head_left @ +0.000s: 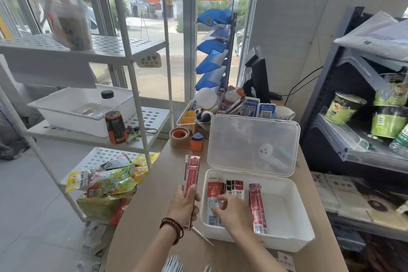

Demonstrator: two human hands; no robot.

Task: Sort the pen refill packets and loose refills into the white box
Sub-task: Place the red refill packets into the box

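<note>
Found white box (293, 246) on wooden counter (150, 216), clear lid (254, 137) propped open along its far edge. Just left of box, logged left hand (184, 203), fingers and thumb wrapped round upright red refill packets (192, 172). Inside box, near-left part, logged right hand (231, 211), fingertips curled, pinching orange-and-white packet (212, 193). Also inside, saw black and red packets (234, 186) far-left and long red packets (257, 207) mid-box. Spotted thin loose refill (203, 236) by near-left corner.

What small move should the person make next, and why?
Probably lower the red packets in the left hand into the white box: they are outside its left wall, while the right hand touches packets already inside.
</note>
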